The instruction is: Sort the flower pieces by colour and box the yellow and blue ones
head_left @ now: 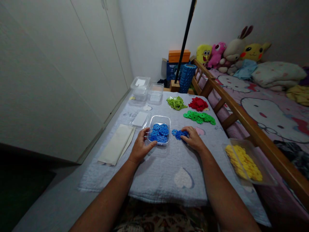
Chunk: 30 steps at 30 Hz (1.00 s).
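Observation:
A clear plastic container (151, 123) holding blue flower-shaped discs (160, 131) stands near the middle of the table. My left hand (141, 145) grips its left side, thumb across the near left corner and fingers around the outside. To the right of the container lies a small pile of loose blue discs (178, 134). My right hand (192, 138) is bent over the right end of that pile, fingertips closed on some of the discs. How many it grips is hidden under the fingers.
Piles of lime-green pieces (177, 103), red pieces (198, 104) and green discs (199, 117) lie behind on the cloth. Yellow pieces (243, 162) fill a container at the right edge. Clear containers (140, 85), a lid (141, 119) and folded cloth (117, 145) are left. A wooden bed rail (231, 109) borders the right.

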{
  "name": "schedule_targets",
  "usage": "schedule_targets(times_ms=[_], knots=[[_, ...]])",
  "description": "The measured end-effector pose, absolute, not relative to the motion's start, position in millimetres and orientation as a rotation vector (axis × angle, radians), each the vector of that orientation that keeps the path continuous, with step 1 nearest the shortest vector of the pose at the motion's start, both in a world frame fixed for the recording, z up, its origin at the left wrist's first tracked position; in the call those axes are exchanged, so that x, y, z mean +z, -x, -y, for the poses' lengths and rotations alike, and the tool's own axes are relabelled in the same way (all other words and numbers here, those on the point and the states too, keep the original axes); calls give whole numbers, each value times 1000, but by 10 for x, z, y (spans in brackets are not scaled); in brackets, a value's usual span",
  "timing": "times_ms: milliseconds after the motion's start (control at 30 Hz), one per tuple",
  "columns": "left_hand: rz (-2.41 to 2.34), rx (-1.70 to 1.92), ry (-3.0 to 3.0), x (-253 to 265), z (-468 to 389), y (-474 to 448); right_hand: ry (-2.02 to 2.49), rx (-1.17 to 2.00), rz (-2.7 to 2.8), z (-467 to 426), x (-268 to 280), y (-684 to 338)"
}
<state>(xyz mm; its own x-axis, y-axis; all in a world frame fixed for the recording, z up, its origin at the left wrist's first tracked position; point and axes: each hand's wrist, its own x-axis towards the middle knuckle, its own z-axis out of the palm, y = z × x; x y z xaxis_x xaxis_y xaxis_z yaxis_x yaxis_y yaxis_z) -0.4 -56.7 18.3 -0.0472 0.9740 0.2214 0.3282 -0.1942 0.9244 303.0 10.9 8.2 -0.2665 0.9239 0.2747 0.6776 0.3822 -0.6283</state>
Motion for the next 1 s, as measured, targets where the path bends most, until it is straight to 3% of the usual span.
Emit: schedule_targets(times_ms=[633,1000], knots=[[-1415,1242,-1593,147,566,16,1457,487,1771,-88,138,-2988],[-1384,1256,-1577,134,561,14,1308,756,1719,30,765,-2614]])
